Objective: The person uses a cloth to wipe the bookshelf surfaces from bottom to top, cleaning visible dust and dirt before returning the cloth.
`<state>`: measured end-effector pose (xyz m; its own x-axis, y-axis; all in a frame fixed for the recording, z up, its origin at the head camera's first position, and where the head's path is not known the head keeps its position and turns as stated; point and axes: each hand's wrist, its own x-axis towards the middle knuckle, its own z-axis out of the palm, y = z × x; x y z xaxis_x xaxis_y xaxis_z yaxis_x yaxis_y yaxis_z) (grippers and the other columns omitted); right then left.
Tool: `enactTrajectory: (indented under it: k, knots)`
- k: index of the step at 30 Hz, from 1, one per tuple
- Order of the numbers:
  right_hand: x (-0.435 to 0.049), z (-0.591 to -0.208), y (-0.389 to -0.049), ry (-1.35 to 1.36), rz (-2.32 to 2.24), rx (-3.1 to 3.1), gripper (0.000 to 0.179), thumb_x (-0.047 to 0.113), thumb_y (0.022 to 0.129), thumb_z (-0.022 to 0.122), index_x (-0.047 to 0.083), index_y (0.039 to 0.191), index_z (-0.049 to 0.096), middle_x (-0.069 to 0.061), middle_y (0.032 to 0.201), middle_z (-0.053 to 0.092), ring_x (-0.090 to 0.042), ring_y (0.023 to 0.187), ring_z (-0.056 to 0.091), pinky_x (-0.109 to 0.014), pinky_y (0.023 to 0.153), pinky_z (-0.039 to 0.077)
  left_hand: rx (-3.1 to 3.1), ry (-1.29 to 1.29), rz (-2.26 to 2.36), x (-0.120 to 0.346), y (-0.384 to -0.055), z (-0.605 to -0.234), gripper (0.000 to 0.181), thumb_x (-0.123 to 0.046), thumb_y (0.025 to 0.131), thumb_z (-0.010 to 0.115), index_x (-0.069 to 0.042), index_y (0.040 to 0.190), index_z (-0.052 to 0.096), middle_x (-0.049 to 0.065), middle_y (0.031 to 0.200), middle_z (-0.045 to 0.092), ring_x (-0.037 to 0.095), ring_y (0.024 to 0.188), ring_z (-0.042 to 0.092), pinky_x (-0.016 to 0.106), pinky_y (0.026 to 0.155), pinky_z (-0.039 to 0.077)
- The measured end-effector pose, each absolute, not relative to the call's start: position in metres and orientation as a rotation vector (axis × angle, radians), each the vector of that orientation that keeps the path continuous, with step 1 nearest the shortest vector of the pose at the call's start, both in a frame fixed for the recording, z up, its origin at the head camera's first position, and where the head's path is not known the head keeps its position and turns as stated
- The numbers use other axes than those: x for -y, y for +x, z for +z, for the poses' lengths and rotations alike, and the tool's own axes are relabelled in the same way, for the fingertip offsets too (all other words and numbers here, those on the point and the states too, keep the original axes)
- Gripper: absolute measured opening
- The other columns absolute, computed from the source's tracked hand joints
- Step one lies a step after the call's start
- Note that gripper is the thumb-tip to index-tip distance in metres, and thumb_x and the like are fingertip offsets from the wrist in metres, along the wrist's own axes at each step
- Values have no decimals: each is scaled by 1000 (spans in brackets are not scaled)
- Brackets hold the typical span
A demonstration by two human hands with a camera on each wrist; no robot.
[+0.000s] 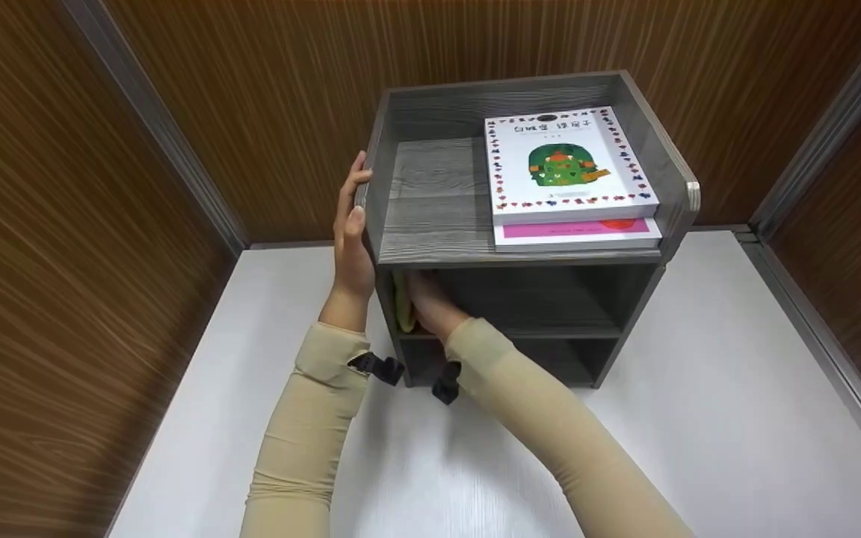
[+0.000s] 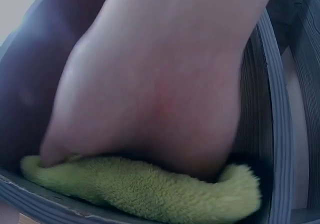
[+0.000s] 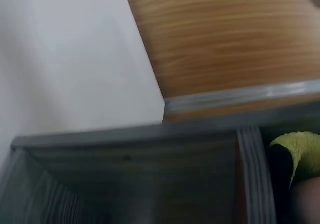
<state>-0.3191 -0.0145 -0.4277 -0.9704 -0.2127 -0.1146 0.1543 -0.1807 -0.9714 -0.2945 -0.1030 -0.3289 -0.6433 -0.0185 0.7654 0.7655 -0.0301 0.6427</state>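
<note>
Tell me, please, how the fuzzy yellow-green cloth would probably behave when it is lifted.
The cloth would probably hang floppy, since its edge curves up beside the right hand. It is likely light for its size, as its pile looks fluffy. It should hardly slip, because this surface looks textured, not glossy.

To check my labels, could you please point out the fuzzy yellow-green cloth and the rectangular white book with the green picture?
Fuzzy yellow-green cloth (image 2: 150,190): left wrist view, middle of its surface.
Rectangular white book (image 1: 566,166): head view, middle of its cover.
</note>
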Motion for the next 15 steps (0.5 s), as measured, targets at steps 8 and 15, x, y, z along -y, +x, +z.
enactTrajectory:
  k: [8, 15]
  knots:
    - [5, -435, -343, -403, -2326, -1735, 40, 31, 100, 22, 3, 124, 36, -4, 113, 38, -13, 101, 40, -23, 88, 33, 1671, -781, -1732, 101, -296, -329, 60, -41, 92, 30, 9, 124, 35, 25, 148, 22, 18, 138, 20, 36, 109, 12]
    - [3, -439, -344, -597, -2340, -1686, 32, 34, 101, 21, 12, 102, 44, -1, 103, 42, -10, 86, 45, -22, 79, 37, 1668, -784, -1732, 103, -295, -330, 64, -46, 92, 31, 10, 124, 35, 25, 148, 22, 18, 138, 21, 36, 109, 13]
